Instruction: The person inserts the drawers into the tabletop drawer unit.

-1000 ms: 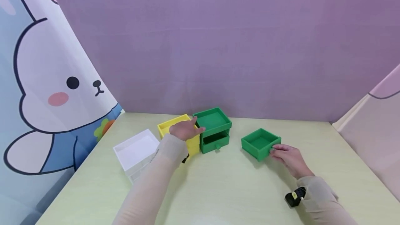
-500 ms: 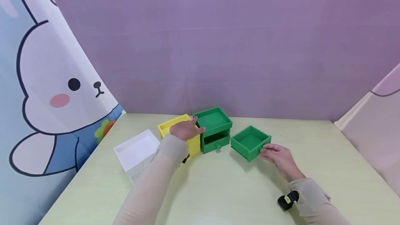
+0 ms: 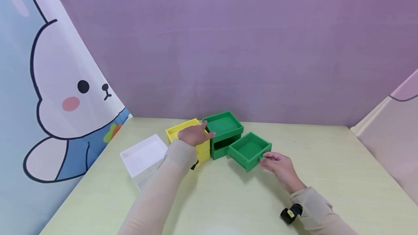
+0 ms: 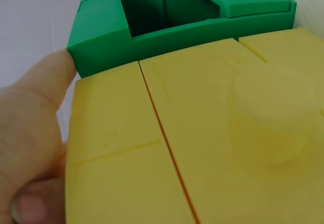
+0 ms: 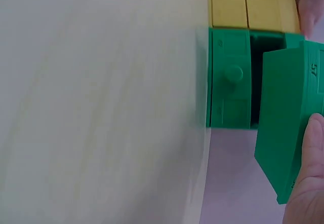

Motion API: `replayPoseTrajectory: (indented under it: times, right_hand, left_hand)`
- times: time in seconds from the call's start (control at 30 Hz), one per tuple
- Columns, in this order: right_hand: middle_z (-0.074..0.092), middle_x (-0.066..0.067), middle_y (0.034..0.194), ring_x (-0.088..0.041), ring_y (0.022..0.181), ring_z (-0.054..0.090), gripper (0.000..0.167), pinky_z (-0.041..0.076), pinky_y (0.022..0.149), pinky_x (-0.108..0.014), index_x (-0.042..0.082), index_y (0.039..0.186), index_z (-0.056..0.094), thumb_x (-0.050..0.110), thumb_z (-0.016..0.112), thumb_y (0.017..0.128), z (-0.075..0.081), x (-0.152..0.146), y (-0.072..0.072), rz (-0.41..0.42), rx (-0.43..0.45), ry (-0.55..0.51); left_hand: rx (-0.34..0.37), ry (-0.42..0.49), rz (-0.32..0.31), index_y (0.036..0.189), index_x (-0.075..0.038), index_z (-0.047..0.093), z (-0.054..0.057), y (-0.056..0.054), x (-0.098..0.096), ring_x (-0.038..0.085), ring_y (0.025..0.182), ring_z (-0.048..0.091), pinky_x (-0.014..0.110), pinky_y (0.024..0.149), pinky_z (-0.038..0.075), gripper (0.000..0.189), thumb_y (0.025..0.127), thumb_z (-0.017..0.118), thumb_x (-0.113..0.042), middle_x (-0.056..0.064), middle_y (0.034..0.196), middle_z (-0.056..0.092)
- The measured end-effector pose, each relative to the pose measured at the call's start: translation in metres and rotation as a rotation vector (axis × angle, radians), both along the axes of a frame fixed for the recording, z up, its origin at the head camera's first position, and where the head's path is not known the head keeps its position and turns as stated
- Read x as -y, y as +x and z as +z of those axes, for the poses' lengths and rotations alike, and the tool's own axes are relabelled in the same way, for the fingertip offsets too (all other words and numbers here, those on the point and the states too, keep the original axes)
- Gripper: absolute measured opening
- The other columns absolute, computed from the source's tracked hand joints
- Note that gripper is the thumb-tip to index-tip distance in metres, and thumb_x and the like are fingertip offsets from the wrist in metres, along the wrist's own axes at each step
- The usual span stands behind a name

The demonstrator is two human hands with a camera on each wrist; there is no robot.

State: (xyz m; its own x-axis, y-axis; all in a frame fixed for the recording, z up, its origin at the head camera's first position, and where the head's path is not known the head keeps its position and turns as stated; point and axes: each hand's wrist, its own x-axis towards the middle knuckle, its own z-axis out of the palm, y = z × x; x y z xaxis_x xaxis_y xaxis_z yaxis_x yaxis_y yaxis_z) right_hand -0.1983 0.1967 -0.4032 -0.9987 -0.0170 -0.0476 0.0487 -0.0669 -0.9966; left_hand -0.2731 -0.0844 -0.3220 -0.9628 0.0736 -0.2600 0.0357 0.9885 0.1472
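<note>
My right hand (image 3: 281, 168) pinches a green drawer (image 3: 250, 145) at the middle of its front and holds it raised off the table. The drawer is tilted, and its back corner overlaps the right side of a small green cabinet (image 3: 224, 124). In the right wrist view the cabinet's upper slot (image 5: 263, 40) stands empty, above a lower drawer (image 5: 234, 100) with a round knob. My left hand (image 3: 193, 135) lies over the yellow cabinet (image 3: 179, 127), its extended thumb and finger touching the green cabinet's upper left edge. Part of the yellow cabinet is hidden by this hand.
A white cabinet (image 3: 143, 157) with a shallow tray top stands at the left, partly behind my left sleeve. The pale table (image 3: 235, 206) ends at a purple cloth backdrop (image 3: 261, 64). A rabbit-print cloth (image 3: 65, 82) hangs on the left.
My right hand has carried the green drawer leftward, from well apart on the right up to the green cabinet. The left hand has stayed in place on the cabinets.
</note>
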Motion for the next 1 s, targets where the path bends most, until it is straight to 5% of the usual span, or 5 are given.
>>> replayPoseTrajectory:
  times: [0.47, 1.0]
  right_hand:
    - [0.068, -0.005, 0.083, -0.009, 0.074, 0.067, 0.013, 0.055, 0.075, -0.024, -0.009, 0.098, 0.063, -0.007, 0.063, 0.084, 0.016, 0.032, 0.012, -0.102, 0.069, -0.004]
    - [0.069, -0.006, 0.085, -0.009, 0.073, 0.067, 0.027, 0.055, 0.074, -0.026, -0.016, 0.106, 0.060, -0.005, 0.067, 0.082, 0.010, 0.058, 0.008, -0.146, 0.070, -0.007]
  left_hand:
    - [-0.011, -0.012, -0.007, 0.154, -0.034, 0.017, 0.007, 0.003, -0.002, 0.012, 0.043, 0.021, 0.027, 0.048, 0.022, 0.074, 0.092, 0.037, -0.068, -0.002, 0.050, 0.038]
    - [0.022, 0.022, 0.008, 0.154, -0.034, 0.017, 0.002, 0.000, 0.000, 0.012, 0.044, 0.023, 0.028, 0.049, 0.023, 0.075, 0.091, 0.040, -0.068, -0.001, 0.051, 0.040]
